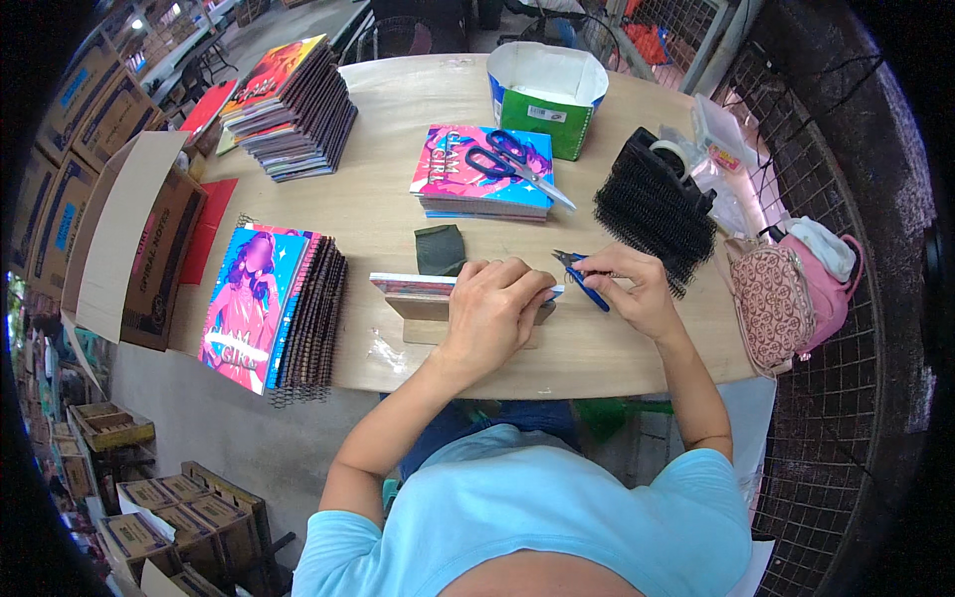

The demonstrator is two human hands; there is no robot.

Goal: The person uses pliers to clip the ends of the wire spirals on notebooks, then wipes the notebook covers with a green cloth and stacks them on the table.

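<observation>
My left hand (494, 310) is closed around the right part of a notebook (406, 284), which stands on edge against a small wooden stand (423, 310). Its fingers hide much of that notebook's upper edge. A pair of blue-handled wire nippers (595, 293) is in my right hand (633, 287). The nippers' jaws point to the far left, just beyond the notebook's right end and apart from it. Behind the stand lies a dark green piece of material (440, 250). Farther back, blue-handled scissors (515, 169) rest on a stack of pink and blue notebooks (448, 169).
Spiral-bound notebooks (244, 308) are stacked at the left, with a taller stack (284, 109) behind. A cardboard box (164, 249) stands at the table's left edge. Black spiral coils (652, 204), a green and white carton (542, 119) and a patterned bag (771, 289) sit back and right.
</observation>
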